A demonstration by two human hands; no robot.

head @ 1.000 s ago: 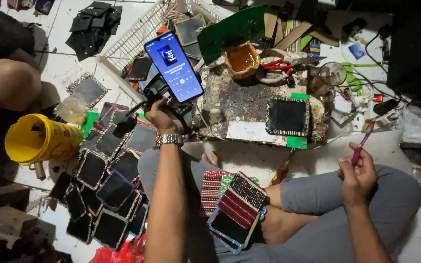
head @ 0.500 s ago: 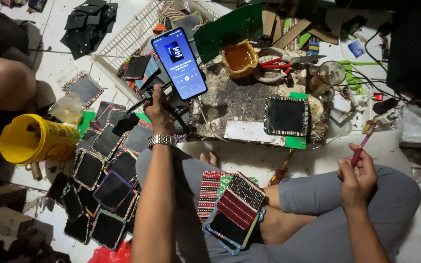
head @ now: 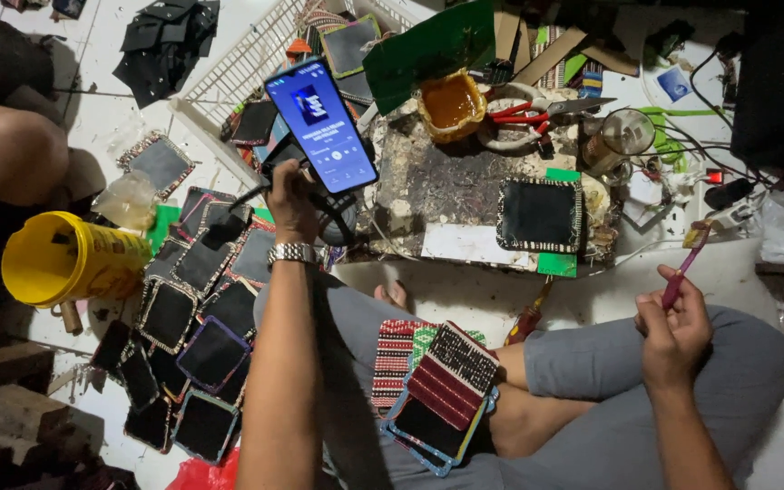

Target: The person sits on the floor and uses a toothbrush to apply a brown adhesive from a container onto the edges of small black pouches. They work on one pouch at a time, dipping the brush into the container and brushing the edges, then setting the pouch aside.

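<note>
While a lit smartphone (head: 321, 124) is held up in the closed grip of the left hand (head: 292, 201), above the stained work board (head: 451, 186), a pink toothbrush (head: 682, 265) is pinched upright in the right hand (head: 673, 328) over the right knee. Much of the work looks done, judged by the many finished black squares (head: 194, 313) with beaded edging spread on the floor at the left. One more square (head: 539, 214) lies on the board, and a few woven striped pieces (head: 436, 381) rest on the lap, seemingly left to do. A pot of amber glue (head: 451, 104) and red-handled scissors (head: 537, 112) sit at the board's far edge, a yellow bucket (head: 58, 259) farther left.
</note>
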